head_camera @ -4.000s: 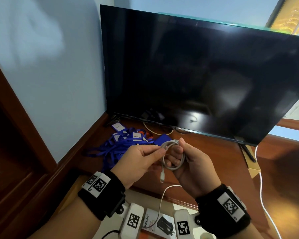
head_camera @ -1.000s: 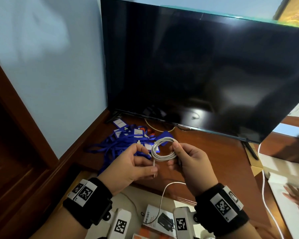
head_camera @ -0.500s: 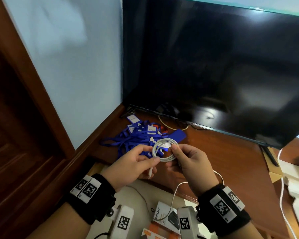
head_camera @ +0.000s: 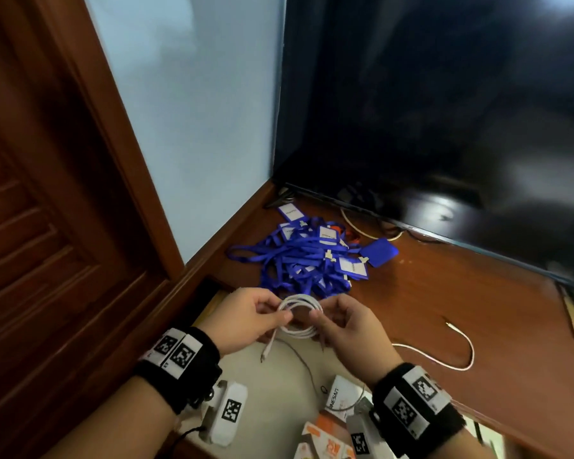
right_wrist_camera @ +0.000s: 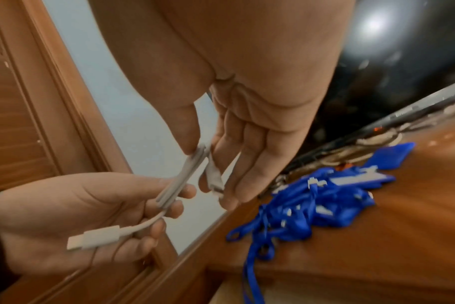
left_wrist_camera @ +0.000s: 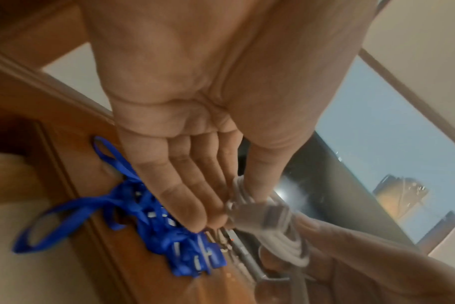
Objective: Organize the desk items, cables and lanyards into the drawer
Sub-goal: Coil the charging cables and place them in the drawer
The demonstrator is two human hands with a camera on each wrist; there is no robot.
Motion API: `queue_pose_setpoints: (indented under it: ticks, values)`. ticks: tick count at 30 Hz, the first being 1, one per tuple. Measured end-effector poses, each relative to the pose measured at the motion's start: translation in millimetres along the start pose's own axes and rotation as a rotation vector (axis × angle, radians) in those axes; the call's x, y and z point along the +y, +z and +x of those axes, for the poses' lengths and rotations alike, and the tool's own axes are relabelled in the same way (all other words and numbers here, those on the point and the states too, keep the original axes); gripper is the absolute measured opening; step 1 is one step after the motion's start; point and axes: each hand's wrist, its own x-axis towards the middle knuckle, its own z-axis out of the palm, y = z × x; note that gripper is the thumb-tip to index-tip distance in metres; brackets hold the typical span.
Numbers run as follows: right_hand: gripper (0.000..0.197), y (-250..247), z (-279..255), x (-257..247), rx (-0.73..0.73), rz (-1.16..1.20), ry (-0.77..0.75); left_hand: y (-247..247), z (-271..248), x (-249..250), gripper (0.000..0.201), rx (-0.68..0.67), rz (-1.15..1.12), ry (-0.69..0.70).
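A white cable (head_camera: 300,314) is wound into a small coil that both hands hold above the open drawer's (head_camera: 272,389) back edge. My left hand (head_camera: 256,316) pinches the coil's left side, and one connector (head_camera: 267,349) hangs below it. The right hand (head_camera: 342,321) pinches the right side. In the right wrist view, the right hand (right_wrist_camera: 208,164) nips the coil (right_wrist_camera: 185,179) between thumb and fingers, while the connector (right_wrist_camera: 96,239) lies across the left hand (right_wrist_camera: 65,216). A heap of blue lanyards (head_camera: 305,256) with badge holders lies on the desk just behind the hands.
A big dark TV (head_camera: 444,111) stands at the back of the wooden desk. A loose white cable (head_camera: 458,349) curls on the desk right of the right hand. Small boxes (head_camera: 340,397) lie in the drawer. A wall and a wooden door frame close off the left.
The view has swung down and to the left. Both hands have come lower and nearer with the coil, from over the desk to over the drawer's edge.
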Motion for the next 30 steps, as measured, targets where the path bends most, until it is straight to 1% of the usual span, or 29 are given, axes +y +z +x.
queue_pose_setpoints:
  ticks: [2,5,8,10,12,13,17,20,22,26,30]
  values:
    - [0.014,18.7,0.9,18.2,-0.036,0.004,0.057,-9.8,-2.7,-15.7,0.017,-0.01,0.09,-0.021]
    - [0.013,48.9,4.6,42.5,-0.085,0.138,0.203,-24.6,-6.2,-37.3,0.022,-0.028,0.128,-0.11]
    - [0.007,77.3,10.4,64.4,-0.135,0.269,0.351,-44.0,-9.0,-60.8,0.019,0.063,0.142,-0.221]
    - [0.006,93.5,16.5,79.2,-0.138,0.327,0.438,-60.2,-10.9,-77.9,0.014,0.144,0.203,-0.261]
    - [0.005,104.1,22.1,91.7,-0.102,0.359,0.507,-73.1,-12.0,-92.9,0.014,0.191,0.318,-0.28]
    - [0.005,109.2,25.0,96.6,-0.078,0.361,0.538,-78.2,-10.4,-101.7,0.014,0.187,0.409,-0.295]
    - [0.007,125.5,33.8,118.5,-0.021,0.368,0.66,-72.3,12.7,-127.1,0.025,0.066,0.771,-0.359]
    - [0.007,134.7,37.2,136.7,0.009,0.313,0.722,-52.5,44.8,-146.2,0.028,-0.142,1.08,-0.394]
    - [0.006,135.6,36.6,147.9,0.028,0.27,0.749,-41.4,65.8,-156.4,0.027,-0.245,1.228,-0.387]
    - [0.009,128.5,31.0,162.6,0.084,0.202,0.781,-34.4,99.9,-182.7,0.026,-0.317,1.383,-0.341]
    - [0.008,117.9,25.2,163.7,0.114,0.233,0.798,-35.2,122.1,-215.4,0.027,-0.386,1.425,-0.426]
